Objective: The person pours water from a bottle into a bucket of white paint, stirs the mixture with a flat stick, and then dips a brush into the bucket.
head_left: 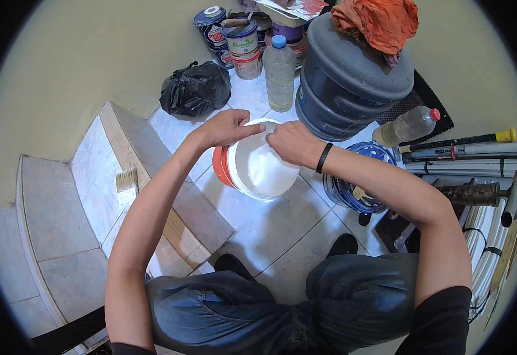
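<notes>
A white bucket with an orange-red band on its outside stands in front of me on the tiles, its mouth facing up towards me. I see only pale, shiny walls and bottom inside it. My left hand is at the far left of the rim, thumb stretched across the edge and fingers curled on the outer side. On the far right of the rim, my right hand is closed, knuckles up, with a black band on the wrist. Both hands grip the bucket's edge; part of the fingers is hidden.
Behind stand a clear bottle, a black plastic bag, paint cans and a lidded grey drum with an orange cloth. A paintbrush lies on the tiled step. Right are an open blue-rimmed paint bucket and tools.
</notes>
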### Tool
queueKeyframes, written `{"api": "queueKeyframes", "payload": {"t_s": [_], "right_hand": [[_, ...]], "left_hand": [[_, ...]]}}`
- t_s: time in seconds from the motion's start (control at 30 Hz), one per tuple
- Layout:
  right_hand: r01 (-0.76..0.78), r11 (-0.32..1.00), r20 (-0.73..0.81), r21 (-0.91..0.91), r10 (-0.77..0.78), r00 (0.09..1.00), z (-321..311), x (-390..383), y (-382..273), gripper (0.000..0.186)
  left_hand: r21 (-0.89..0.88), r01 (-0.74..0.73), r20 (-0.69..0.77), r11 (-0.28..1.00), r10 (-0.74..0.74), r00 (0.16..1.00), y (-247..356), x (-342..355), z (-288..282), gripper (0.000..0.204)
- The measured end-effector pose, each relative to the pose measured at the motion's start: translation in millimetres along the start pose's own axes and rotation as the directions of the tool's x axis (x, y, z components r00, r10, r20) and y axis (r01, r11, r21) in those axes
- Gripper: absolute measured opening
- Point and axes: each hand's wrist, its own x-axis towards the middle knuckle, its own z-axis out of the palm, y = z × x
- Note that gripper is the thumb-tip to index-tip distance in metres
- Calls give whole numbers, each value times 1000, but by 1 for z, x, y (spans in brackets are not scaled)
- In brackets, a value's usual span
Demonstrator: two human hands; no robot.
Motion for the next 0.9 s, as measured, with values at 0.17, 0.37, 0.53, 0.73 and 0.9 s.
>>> {"api": "queueKeyframes", "payload": {"t_s": [0.17, 0.37, 0.53, 0.73, 0.9], "right_hand": [[62, 996, 4, -63, -61, 998, -6, 2, 1, 14], [-88, 946, 182, 312, 32, 983, 2, -17, -34, 16], [-79, 972, 50, 222, 70, 996, -2, -4, -16, 14], [9, 999, 66, 32, -11, 998, -10, -4, -11, 14], [-127, 947, 227, 295, 60, 972, 0, -16, -34, 16]], "left_hand": [[-23, 2, 14, 1000, -1, 1000, -3, 5, 0, 54], [-34, 15, -13, 999, -16, 1000, -13, 4, -2, 54], [-48, -2, 6, 999, 3, 1000, -10, 8, 1, 55], [-24, 36, -19, 999, -37, 999, -9, 3, -1, 55], [2, 28, -28, 1000, -28, 999, -9, 6, 1, 56]]}}
